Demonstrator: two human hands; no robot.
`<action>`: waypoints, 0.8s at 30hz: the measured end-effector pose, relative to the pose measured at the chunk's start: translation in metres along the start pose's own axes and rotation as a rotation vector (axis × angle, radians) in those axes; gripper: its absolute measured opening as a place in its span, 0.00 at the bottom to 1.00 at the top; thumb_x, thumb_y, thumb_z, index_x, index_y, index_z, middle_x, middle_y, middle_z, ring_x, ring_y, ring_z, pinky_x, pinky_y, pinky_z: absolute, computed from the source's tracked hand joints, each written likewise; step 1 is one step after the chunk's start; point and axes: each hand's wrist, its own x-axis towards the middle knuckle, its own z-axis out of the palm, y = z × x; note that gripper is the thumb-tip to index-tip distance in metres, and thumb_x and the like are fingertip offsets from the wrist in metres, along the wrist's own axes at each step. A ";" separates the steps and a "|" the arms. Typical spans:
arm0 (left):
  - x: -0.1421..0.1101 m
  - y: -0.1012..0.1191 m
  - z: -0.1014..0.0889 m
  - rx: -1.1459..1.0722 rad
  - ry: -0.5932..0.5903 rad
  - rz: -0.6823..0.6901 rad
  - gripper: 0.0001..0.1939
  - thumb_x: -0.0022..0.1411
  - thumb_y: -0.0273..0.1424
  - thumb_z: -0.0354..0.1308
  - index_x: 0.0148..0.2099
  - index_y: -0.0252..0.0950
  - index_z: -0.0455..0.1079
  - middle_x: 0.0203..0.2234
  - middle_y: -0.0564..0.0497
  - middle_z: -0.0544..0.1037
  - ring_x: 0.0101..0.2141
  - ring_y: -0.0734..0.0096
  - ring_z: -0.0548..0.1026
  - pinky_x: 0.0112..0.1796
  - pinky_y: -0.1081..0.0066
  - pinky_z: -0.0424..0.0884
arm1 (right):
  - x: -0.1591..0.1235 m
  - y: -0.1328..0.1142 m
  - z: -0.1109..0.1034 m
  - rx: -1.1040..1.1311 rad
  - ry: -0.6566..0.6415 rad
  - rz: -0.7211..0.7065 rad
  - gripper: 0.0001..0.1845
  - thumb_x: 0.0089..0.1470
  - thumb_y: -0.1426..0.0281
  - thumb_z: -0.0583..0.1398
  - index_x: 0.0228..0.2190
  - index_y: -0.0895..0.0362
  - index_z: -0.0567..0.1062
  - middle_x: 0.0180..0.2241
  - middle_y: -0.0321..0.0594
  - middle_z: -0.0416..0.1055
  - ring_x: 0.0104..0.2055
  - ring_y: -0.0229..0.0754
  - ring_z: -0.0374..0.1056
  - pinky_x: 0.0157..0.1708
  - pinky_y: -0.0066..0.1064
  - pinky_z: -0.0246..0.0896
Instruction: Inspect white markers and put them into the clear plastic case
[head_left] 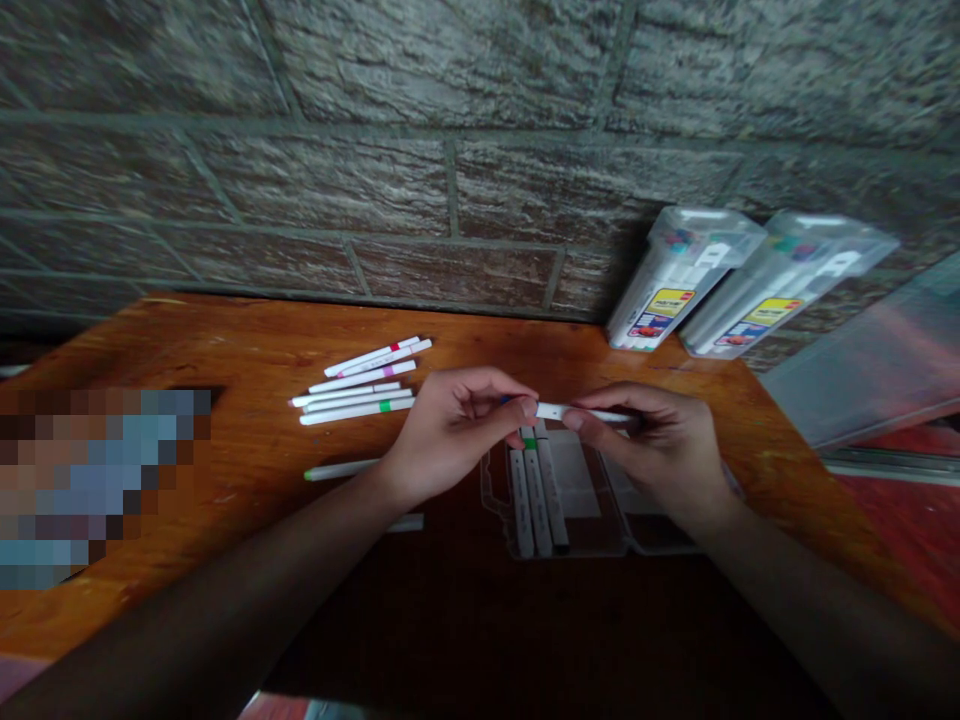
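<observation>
Between my two hands lies a white marker (553, 411), level above the table. My left hand (457, 425) pinches its left end, where a bit of dark blue shows by the fingertips. The thumb and fingers of my right hand (660, 430) close on its right part. Below them an open clear plastic case (626, 545) lies flat, with several white markers (536, 500) side by side in its left half; one has a green band. Left of my left hand, several loose white markers (360, 395) with red, pink, purple and green marks lie on the wood.
Two clear marker cases (651, 315) with yellow labels stand against the stone wall (405, 180) at the back right. A green-tipped marker (337, 470) lies beside my left forearm. A blurred-out patch (90, 490) covers something on the left of the wooden table (247, 350).
</observation>
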 end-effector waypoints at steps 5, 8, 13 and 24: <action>-0.006 0.002 0.005 0.096 -0.030 0.027 0.06 0.63 0.29 0.70 0.41 0.31 0.83 0.32 0.47 0.86 0.28 0.73 0.82 0.31 0.76 0.80 | -0.004 -0.001 0.002 -0.104 -0.050 -0.097 0.04 0.54 0.68 0.75 0.33 0.51 0.86 0.32 0.38 0.86 0.29 0.42 0.80 0.29 0.30 0.76; -0.008 0.003 0.008 0.181 -0.044 0.084 0.05 0.64 0.28 0.69 0.41 0.31 0.83 0.29 0.48 0.85 0.27 0.75 0.81 0.29 0.79 0.76 | -0.004 0.000 0.002 -0.125 -0.064 -0.105 0.05 0.53 0.66 0.76 0.32 0.52 0.86 0.32 0.39 0.86 0.30 0.43 0.81 0.30 0.32 0.76; -0.008 0.002 0.009 0.218 -0.042 0.121 0.04 0.65 0.27 0.68 0.41 0.31 0.82 0.29 0.49 0.85 0.27 0.76 0.81 0.29 0.80 0.75 | -0.005 -0.001 0.005 -0.002 -0.106 -0.016 0.03 0.55 0.67 0.75 0.32 0.52 0.86 0.33 0.38 0.86 0.30 0.43 0.81 0.30 0.31 0.78; 0.000 0.001 0.000 0.123 0.049 0.108 0.06 0.68 0.30 0.66 0.40 0.32 0.80 0.27 0.52 0.82 0.26 0.76 0.79 0.29 0.78 0.76 | 0.005 0.002 0.003 0.215 -0.115 0.135 0.05 0.54 0.68 0.75 0.35 0.52 0.88 0.33 0.37 0.87 0.31 0.39 0.81 0.35 0.27 0.77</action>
